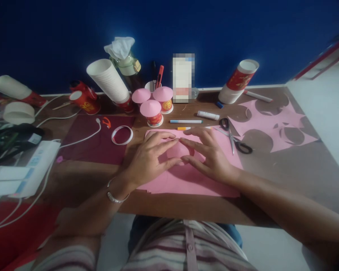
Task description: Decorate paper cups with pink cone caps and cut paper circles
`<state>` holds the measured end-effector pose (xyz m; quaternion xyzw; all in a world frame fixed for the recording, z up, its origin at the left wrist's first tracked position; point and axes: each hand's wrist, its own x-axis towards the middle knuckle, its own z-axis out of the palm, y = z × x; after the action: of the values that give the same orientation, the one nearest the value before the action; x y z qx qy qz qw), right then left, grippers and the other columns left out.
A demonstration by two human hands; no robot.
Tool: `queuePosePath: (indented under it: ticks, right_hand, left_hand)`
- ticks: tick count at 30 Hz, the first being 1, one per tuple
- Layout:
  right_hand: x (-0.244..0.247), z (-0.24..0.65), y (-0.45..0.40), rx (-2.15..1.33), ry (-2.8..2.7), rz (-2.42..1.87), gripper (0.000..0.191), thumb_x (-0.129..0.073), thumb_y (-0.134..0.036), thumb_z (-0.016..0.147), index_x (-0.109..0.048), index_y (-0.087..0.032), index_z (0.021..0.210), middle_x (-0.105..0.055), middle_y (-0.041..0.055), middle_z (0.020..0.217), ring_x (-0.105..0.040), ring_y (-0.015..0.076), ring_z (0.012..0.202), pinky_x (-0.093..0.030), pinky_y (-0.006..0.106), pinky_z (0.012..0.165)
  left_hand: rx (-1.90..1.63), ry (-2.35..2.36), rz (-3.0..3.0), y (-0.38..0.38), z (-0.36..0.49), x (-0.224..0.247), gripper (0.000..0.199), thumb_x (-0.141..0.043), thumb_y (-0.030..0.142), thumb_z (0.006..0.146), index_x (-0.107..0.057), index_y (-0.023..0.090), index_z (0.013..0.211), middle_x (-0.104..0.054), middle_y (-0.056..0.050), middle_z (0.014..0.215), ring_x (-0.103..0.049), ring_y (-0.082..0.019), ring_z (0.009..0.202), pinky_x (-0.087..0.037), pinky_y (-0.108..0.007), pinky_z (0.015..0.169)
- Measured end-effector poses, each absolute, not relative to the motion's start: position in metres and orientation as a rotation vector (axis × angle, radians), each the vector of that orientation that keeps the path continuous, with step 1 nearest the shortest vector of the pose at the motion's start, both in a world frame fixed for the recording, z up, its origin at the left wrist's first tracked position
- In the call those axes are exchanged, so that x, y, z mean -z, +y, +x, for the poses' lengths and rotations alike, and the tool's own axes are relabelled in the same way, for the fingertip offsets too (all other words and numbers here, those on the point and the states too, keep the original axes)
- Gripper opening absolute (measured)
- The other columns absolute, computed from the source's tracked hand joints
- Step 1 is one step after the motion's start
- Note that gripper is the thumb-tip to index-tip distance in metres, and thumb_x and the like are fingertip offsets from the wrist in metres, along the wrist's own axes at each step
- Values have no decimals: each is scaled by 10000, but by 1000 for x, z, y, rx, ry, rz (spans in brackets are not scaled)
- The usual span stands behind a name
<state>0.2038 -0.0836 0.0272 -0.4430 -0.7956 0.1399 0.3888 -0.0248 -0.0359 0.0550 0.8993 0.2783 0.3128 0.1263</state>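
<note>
A small pink paper cone (183, 149) sits over the stack of pink paper (197, 182), partly hidden by my fingers. Around its left side curves my left hand (155, 150), fingers bent and thumb at the near edge. My right hand (207, 152) holds the cone from the other side in the same way, and the fingertips of both hands nearly meet above it. Just beyond the paper stand several red paper cups with pink cone tops (150, 108). Scissors (232, 137) lie to the right, partly on the stack.
Behind are a leaning stack of white cups (109, 81), red-and-white cups (240, 81), a glue stick (208, 115) and a blue-capped marker (186, 121). Cut pink scraps (288, 126) lie right. Left are a tape roll (122, 135), a dark red sheet (87, 139) and a power strip (36, 165) with cables.
</note>
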Motion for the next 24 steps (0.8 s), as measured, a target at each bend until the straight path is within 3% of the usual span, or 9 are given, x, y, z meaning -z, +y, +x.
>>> queuePosePath:
  ticks: [5,19,21,24]
  right_hand:
    - [-28,203,-84,-325,-2038,-1112,485,-647,-427,975,-581,-312,1442,-570,132,1399,-531,337,1279,-450,601,1072]
    - [-26,201,-84,-339,-2033,-1093,470,-626,-388,993,-550,-318,1452,-585,128,1385,-548,321,1260,-477,594,1044]
    - [-25,200,-85,-327,-2032,-1082,473,-638,-379,989,-556,-296,1448,-590,137,1372,-547,322,1259,-480,588,1039]
    - [-25,200,-85,-318,-2035,-1093,488,-659,-384,976,-563,-292,1446,-596,138,1359,-538,331,1258,-478,592,1036]
  left_hand:
    - [-898,811,2619,-39,-26,-57,538,-761,419,883,-629,196,1355,-667,-139,1275,-604,-281,1227,-506,-491,1070]
    - [-871,791,2679,-39,-26,-54,492,-737,392,908,-635,191,1344,-682,-136,1279,-618,-289,1225,-493,-509,1090]
    - [-853,799,2526,-36,-28,-53,441,-716,355,929,-636,221,1342,-667,-116,1311,-606,-264,1257,-486,-483,1113]
    - [-849,859,2081,-30,-30,-44,378,-658,355,972,-624,240,1331,-664,-99,1308,-655,-206,1167,-562,-391,1020]
